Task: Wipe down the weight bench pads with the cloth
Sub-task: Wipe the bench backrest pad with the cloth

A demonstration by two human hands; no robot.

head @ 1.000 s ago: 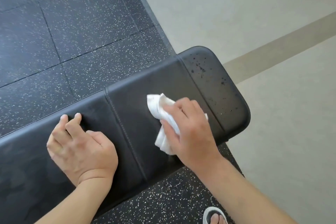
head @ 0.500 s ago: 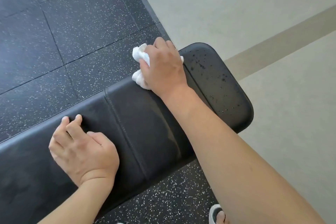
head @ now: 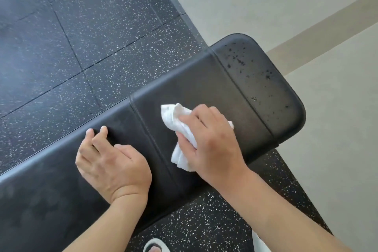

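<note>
Head view: right hand (head: 212,141) bunched around white cloth (head: 180,129) on pad (head: 194,80); left hand (head: 110,165) at 9 o'clock, fingers bent, holding nothing.

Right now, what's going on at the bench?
A person is wiping a black weight bench pad. The right hand grips a crumpled white cloth and presses it on the middle section of the pad. The left hand rests on the pad beside it, fingers loosely curled, holding nothing. The end section by the rounded edge shows dark droplets, so it looks not yet wiped.
</note>
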